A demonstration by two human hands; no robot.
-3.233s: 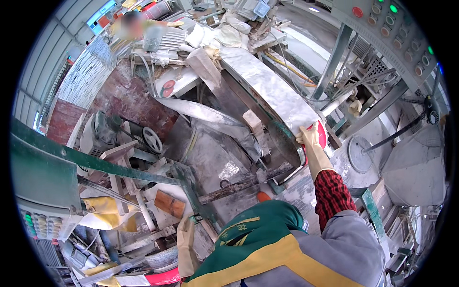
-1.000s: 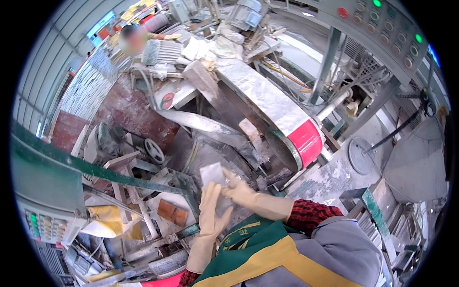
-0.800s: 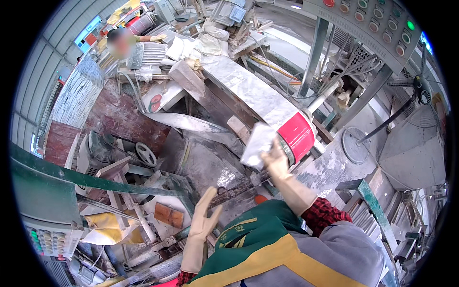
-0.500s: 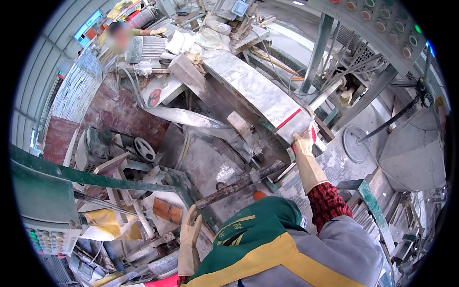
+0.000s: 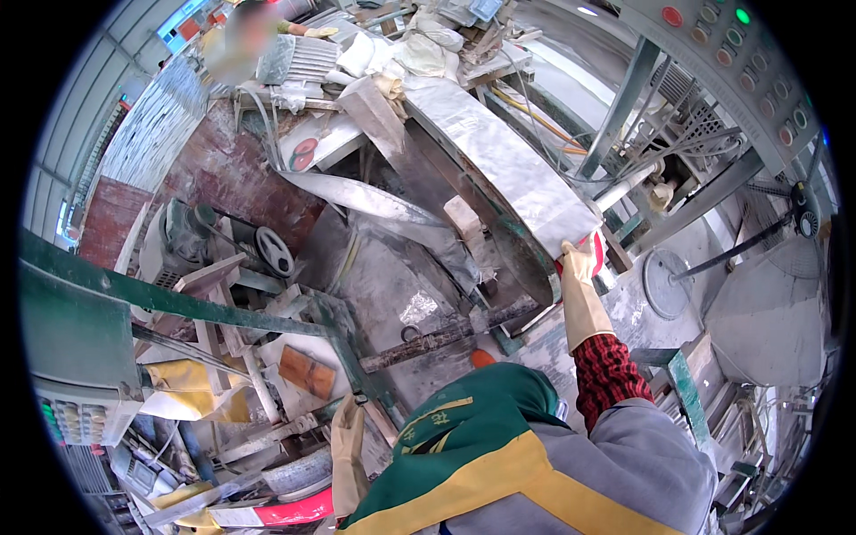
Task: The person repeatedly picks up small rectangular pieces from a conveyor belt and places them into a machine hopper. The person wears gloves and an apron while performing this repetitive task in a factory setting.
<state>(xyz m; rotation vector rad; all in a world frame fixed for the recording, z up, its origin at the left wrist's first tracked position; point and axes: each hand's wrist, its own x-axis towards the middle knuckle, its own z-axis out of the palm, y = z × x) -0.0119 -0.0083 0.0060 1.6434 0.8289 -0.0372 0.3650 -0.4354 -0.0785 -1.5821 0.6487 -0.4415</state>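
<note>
My right hand (image 5: pixel 580 267), in a cream glove, grips the near end of a long, dusty white belt (image 5: pixel 499 147). Its thumb lies near the top surface and the other fingers are partly hidden at the edge. A red part (image 5: pixel 596 253) shows beside this hand at the belt's rounded end. Low on the left, my gloved left hand (image 5: pixel 347 437) is beside a green metal frame (image 5: pixel 337 325). Its fingers look curled by a small dark part (image 5: pixel 360 399); what they hold, if anything, I cannot make out.
A button panel (image 5: pixel 740 62) hangs at upper right, another control box (image 5: pixel 85 357) at left. A person (image 5: pixel 241 45) is at the far left. A handwheel (image 5: pixel 274 251), a wood block (image 5: pixel 308 370) and a round metal base (image 5: pixel 667 283) surround the work area.
The red stripe that crossed the belt's top is gone from there. My left hand's spread fingers have curled in and it has drawn back. My right hand stays at the belt's end.
</note>
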